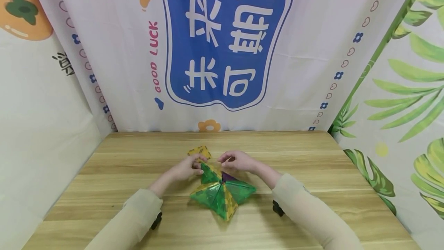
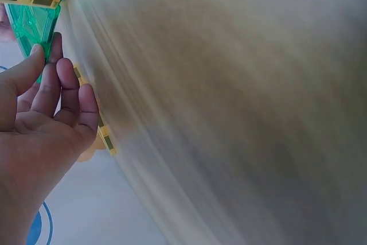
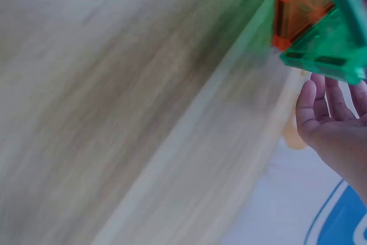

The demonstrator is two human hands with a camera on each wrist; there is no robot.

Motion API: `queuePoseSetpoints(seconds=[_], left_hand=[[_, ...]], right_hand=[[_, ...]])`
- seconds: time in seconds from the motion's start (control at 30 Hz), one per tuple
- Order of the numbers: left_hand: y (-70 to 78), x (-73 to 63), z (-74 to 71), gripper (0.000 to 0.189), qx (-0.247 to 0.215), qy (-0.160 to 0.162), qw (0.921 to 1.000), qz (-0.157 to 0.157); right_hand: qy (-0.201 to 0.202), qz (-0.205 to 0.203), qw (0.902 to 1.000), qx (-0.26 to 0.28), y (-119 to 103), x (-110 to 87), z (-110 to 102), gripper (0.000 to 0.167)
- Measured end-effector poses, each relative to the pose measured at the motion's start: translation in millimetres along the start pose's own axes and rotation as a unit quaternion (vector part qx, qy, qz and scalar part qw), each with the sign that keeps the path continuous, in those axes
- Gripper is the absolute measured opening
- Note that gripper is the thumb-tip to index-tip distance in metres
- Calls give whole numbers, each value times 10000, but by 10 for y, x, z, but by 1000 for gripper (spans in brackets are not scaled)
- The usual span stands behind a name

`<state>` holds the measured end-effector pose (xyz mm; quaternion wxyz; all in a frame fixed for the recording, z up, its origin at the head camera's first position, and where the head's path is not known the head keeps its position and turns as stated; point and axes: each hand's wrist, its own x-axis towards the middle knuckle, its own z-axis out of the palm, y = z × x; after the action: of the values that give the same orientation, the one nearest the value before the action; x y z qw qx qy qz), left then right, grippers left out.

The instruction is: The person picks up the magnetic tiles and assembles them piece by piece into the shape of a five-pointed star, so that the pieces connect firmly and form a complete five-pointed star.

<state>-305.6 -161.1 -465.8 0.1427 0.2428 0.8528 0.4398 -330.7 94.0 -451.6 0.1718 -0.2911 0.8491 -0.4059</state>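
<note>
A star-like structure of translucent magnetic tiles point(image 1: 216, 196), mostly green and yellow with a purple piece point(image 1: 227, 177), stands on the table. At its far left my left hand point(image 1: 187, 168) pinches a green triangular tile point(image 2: 34, 24) between thumb and fingers. On the opposite side my right hand point(image 1: 240, 161) hovers by the structure's far edge, fingers loosely bent, nothing visible between them. The right wrist view shows its fingers below a green tile point(image 3: 330, 50) beside an orange-looking tile point(image 3: 293, 4); its thumb is out of that view.
Just beyond the left hand, a yellow square tile point(image 1: 201, 150) lies on the wooden table point(image 1: 138, 149). Printed cloth point(image 1: 312, 49) hangs behind the table and along both sides. Dark wrist straps point(image 1: 277, 208) show under the sleeves.
</note>
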Motion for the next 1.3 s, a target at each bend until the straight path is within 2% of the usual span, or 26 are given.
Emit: queuePoseSetpoints(seconds=[0.13, 0.3, 0.4, 0.5, 0.67, 0.73, 0.83, 0.97, 1.13, 1.3], left_hand=[[34, -25, -38, 36, 136, 59, 9999, 38], [78, -44, -154, 37, 204, 292, 9993, 112], [61, -26, -226, 37, 328, 545, 9979, 117], [10, 4, -297, 40, 638, 862, 9942, 63], [-130, 58, -393, 57, 1175, 1397, 9830, -196], [-187, 75, -418, 63, 1355, 1505, 9790, -219], [-264, 96, -432, 71, 1585, 1483, 9759, -224], [-328, 134, -412, 78, 1734, 1253, 9761, -383], [-375, 178, -369, 77, 1968, 1114, 9725, -558], [-392, 211, -342, 76, 2114, 1136, 9694, -522]], right_hand=[[-42, -493, 9972, -568, -131, -165, -32, 28], [-118, -821, 9935, -776, -229, -349, -21, 32], [-6, -863, 9916, -968, -254, -431, 17, 36], [193, -925, 9873, -1278, -274, -509, 100, 42], [499, -821, 9780, -1851, -297, -591, 309, 56], [542, -779, 9737, -2072, -312, -611, 383, 61], [523, -722, 9670, -2386, -328, -637, 463, 65], [450, -680, 9650, -2491, -332, -651, 503, 66], [294, -743, 9659, -2464, -315, -632, 479, 65], [-79, -832, 9692, -2315, -272, -623, 398, 64]])
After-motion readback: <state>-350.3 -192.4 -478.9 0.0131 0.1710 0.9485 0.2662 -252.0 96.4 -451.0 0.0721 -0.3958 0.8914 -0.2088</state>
